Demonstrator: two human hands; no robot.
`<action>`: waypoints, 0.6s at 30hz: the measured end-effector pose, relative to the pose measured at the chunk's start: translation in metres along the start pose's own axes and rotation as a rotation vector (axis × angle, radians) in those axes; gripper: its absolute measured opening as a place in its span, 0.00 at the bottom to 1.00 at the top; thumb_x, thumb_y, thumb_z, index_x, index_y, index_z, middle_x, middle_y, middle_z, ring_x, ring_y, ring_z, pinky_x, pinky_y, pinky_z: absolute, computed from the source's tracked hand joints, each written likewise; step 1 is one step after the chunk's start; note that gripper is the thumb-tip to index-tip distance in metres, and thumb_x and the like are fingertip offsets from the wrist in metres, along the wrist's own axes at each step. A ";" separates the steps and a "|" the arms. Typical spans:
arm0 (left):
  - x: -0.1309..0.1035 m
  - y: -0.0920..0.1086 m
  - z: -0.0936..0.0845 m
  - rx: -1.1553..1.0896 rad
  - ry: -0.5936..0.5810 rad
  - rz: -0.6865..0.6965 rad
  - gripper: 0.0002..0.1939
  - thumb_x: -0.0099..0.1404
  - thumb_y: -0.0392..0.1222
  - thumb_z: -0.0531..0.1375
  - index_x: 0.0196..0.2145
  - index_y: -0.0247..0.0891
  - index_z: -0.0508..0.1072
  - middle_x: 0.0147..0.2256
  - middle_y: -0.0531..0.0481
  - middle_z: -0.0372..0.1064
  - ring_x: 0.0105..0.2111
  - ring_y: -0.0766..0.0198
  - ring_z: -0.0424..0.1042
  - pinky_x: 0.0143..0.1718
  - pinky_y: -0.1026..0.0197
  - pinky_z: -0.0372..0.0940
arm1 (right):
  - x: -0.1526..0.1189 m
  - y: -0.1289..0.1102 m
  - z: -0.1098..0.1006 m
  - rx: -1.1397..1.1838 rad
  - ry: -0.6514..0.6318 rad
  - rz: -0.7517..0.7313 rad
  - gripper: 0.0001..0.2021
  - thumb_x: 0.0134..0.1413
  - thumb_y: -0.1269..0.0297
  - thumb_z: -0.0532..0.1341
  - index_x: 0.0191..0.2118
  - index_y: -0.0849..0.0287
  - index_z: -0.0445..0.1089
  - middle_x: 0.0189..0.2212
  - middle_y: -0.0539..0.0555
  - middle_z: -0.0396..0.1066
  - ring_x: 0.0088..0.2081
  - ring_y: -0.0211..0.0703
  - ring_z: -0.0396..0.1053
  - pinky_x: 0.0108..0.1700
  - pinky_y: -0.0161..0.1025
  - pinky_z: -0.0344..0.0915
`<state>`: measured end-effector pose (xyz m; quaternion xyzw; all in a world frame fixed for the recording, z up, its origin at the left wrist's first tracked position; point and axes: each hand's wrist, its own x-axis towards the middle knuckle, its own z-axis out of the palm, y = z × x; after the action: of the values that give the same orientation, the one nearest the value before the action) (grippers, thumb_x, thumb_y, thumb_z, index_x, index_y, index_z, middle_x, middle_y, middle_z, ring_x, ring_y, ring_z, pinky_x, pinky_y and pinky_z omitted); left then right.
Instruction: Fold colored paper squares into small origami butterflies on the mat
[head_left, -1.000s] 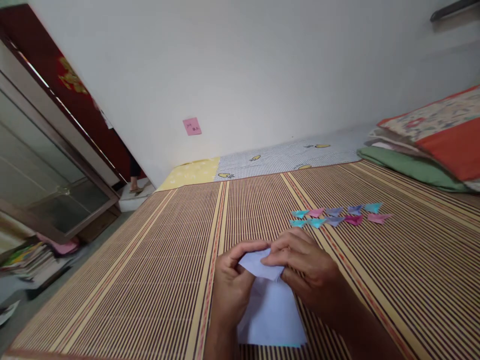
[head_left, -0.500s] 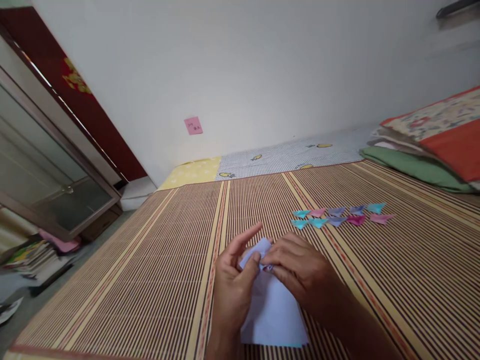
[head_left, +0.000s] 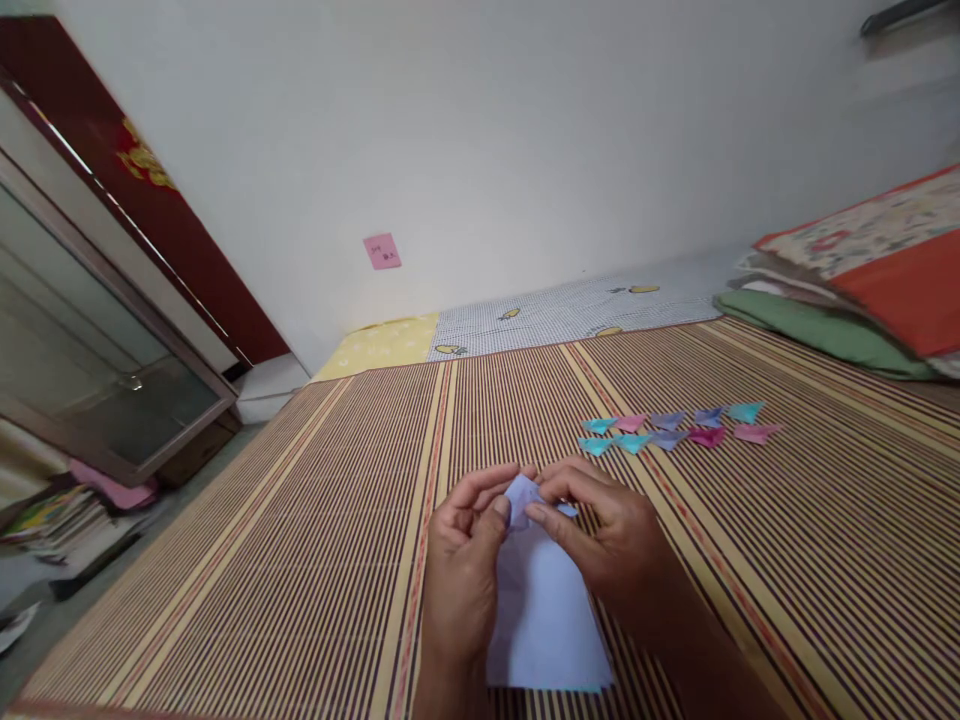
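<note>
Between my two hands is a small piece of folded lavender paper [head_left: 521, 497], its pointed top showing above my thumbs. My left hand [head_left: 469, 560] pinches its left edge between thumb and fingers. On the other side, my right hand [head_left: 600, 520] grips it with thumb and forefinger. Below my hands lies a stack of pale lavender paper sheets [head_left: 547, 620], with a thin turquoise edge at its bottom. Farther right sit two rows of small folded paper boats [head_left: 667, 438] in turquoise, pink, purple and magenta.
A striped bamboo mat [head_left: 300, 530] spreads beneath everything. Folded bedding [head_left: 892, 275] and a green cushion [head_left: 817, 330] lie at the right. A pink note [head_left: 382, 251] is stuck on the white wall. At the left stand a glass-panelled door [head_left: 112, 340] and a stack of books [head_left: 64, 515].
The folded paper has been turned in my fingers, and its top now shows as a point. My left forefinger has come down from its raised position and curled toward the paper.
</note>
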<state>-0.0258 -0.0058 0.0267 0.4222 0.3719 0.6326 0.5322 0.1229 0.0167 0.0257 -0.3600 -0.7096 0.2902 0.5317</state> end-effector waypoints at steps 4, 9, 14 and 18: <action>-0.002 0.002 0.003 0.045 0.003 0.013 0.11 0.67 0.43 0.65 0.46 0.37 0.78 0.50 0.40 0.79 0.50 0.54 0.77 0.54 0.54 0.69 | -0.001 0.000 0.000 0.051 -0.007 0.089 0.08 0.61 0.68 0.62 0.29 0.56 0.69 0.30 0.49 0.71 0.35 0.43 0.69 0.39 0.40 0.62; -0.003 0.001 0.010 0.068 0.044 0.015 0.13 0.60 0.38 0.70 0.43 0.38 0.76 0.47 0.43 0.80 0.48 0.56 0.78 0.51 0.57 0.70 | -0.001 0.002 0.001 0.064 0.018 0.121 0.08 0.60 0.67 0.62 0.29 0.57 0.69 0.29 0.49 0.72 0.35 0.44 0.70 0.38 0.40 0.62; -0.002 -0.004 0.013 0.092 0.089 0.032 0.11 0.62 0.38 0.68 0.42 0.38 0.74 0.44 0.44 0.80 0.46 0.58 0.79 0.49 0.58 0.70 | 0.001 0.002 0.002 0.052 0.034 0.147 0.09 0.61 0.66 0.62 0.28 0.57 0.70 0.27 0.49 0.71 0.31 0.42 0.68 0.35 0.39 0.62; -0.002 -0.006 0.013 0.106 0.115 0.047 0.08 0.62 0.39 0.68 0.39 0.39 0.73 0.43 0.46 0.80 0.47 0.57 0.78 0.50 0.57 0.69 | 0.000 0.002 0.004 0.018 0.062 0.138 0.10 0.62 0.64 0.62 0.28 0.56 0.69 0.25 0.48 0.70 0.28 0.40 0.67 0.31 0.37 0.60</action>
<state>-0.0113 -0.0061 0.0255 0.4214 0.4247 0.6476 0.4719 0.1195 0.0174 0.0228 -0.4118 -0.6637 0.3213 0.5355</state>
